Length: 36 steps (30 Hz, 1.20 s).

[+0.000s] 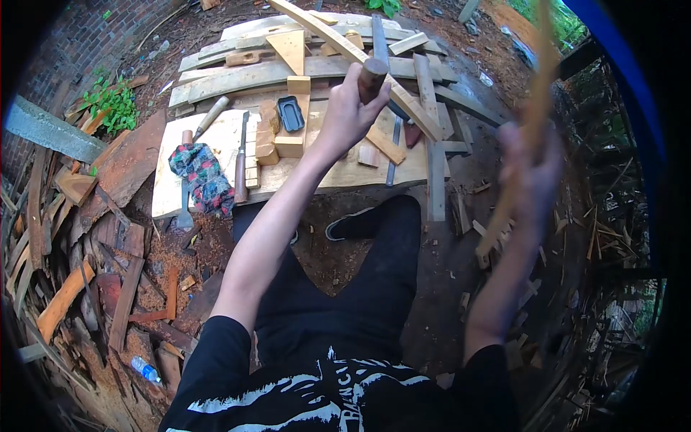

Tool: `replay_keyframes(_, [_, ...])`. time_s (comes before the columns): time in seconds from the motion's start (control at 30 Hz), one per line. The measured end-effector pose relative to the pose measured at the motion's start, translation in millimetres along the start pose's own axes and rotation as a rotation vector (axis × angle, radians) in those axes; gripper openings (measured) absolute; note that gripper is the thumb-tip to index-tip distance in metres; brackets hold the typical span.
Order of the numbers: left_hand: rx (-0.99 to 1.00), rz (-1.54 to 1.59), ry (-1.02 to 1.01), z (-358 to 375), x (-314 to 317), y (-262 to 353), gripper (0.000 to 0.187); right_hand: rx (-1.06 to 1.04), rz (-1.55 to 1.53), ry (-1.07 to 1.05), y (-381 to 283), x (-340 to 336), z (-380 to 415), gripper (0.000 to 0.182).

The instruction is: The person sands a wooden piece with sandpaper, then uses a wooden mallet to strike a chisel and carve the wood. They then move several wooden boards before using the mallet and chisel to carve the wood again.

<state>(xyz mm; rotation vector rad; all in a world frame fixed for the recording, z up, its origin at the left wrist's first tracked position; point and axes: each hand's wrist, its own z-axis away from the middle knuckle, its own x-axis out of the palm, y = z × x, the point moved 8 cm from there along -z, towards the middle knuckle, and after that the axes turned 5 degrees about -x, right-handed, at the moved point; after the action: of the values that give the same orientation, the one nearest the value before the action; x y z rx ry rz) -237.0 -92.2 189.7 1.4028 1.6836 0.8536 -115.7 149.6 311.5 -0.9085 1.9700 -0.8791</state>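
Note:
My left hand (351,108) is closed around the wooden handle of a chisel (373,70), held upright over the bench; its blade is hidden from me. Beneath that hand, a long pale wooden strip (414,111) lies slantwise across the boards. At the right, my right hand (533,169) is raised and smeared by motion, wrapped round a long wooden stick (541,93). Near my left hand are a black oval tray (291,114), wooden blocks (289,147) and a saw blade (380,37). A metal ruler (394,153) lies on the bench close to the strip's near end.
On the bench's left (164,169) lie a patterned cloth (204,176) over a flat-bladed tool (185,218), a wooden-handled tool (211,117) and another chisel-like tool (241,169). Scrap wood (65,299), a bottle (145,369) and a concrete post (56,129) stand or lie around.

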Motion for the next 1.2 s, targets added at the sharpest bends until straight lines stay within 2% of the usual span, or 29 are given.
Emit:
replay_keyframes(0.07, [0.020, -0.004, -0.004, 1.4, 2.0, 0.5, 0.034, -0.228, -0.029, 0.061, -51.7, -35.5, -33.2, 0.038])
replay_keyframes(0.1, [0.031, -0.019, 0.011, 0.8, 1.0, 2.5, 0.034, -0.234, -0.022, 0.065, -58.9, -34.6, -35.9, 0.038])
replay_keyframes(0.17, [0.058, -0.029, 0.033, 1.2, -1.3, 7.8, 0.032, -0.322, -0.298, 0.055, -79.7, -23.3, -34.6, 0.032])
replay_keyframes(0.23, [0.040, -0.030, 0.021, 2.7, -1.2, 12.1, 0.029, -0.511, 0.178, -0.205, -50.5, 30.6, -10.0, 0.034])
replay_keyframes(0.27, [0.018, -0.037, 0.012, 2.2, -1.7, 12.8, 0.028, -0.338, 0.310, -0.488, -39.5, 64.4, 5.1, 0.040])
replay_keyframes(0.3, [0.025, -0.037, 0.011, 7.5, 1.5, -0.7, 0.028, -0.055, 0.571, -0.743, -11.9, 75.8, 10.1, 0.045])
replay_keyframes(0.37, [0.210, -0.049, 0.009, 26.4, 13.2, -31.4, 0.028, -0.098, 0.502, -0.679, -22.0, 67.1, 2.5, 0.046])
replay_keyframes(0.4, [0.217, -0.051, 0.013, 22.5, 10.3, -31.7, 0.028, -0.149, 0.433, -0.620, -30.7, 63.3, -6.9, 0.048])
replay_keyframes(0.43, [0.173, -0.051, 0.020, 22.2, 7.4, -35.0, 0.027, -0.242, 0.255, -0.499, -48.1, 55.7, -15.0, 0.048])
replay_keyframes(0.53, [-0.041, -0.066, 0.007, 25.5, -2.8, -44.7, 0.027, -0.213, 0.259, -0.410, -77.0, 31.1, -31.9, 0.052])
replay_keyframes(0.6, [-0.069, 0.006, 0.047, 16.9, -14.3, -44.6, 0.027, -0.305, 0.149, -0.290, -92.2, 17.7, -41.4, 0.039])
replay_keyframes(0.7, [-0.059, 0.089, 0.113, 4.2, -30.4, -40.2, 0.027, -0.329, 0.122, -0.279, -90.0, 21.9, -39.2, 0.040])
replay_keyframes(0.8, [-0.142, 0.225, 0.049, -3.5, -31.8, -16.3, 0.029, -0.272, 0.128, -0.313, -71.7, 29.9, -33.6, 0.044])
replay_keyframes(0.93, [-0.105, 0.161, 0.036, -3.9, -24.5, -8.0, 0.030, -0.165, 0.159, -0.344, -52.0, 38.7, -22.4, 0.047])
replay_keyframes(1.07, [-0.013, 0.062, 0.103, -0.5, -26.2, 1.5, 0.030, -0.162, 0.133, -0.373, -46.7, 36.2, -17.3, 0.047])
replay_keyframes(1.2, [-0.056, 0.095, 0.070, -0.7, -19.9, -8.6, 0.029, -0.140, 0.140, -0.349, -41.4, 31.3, -16.1, 0.047])
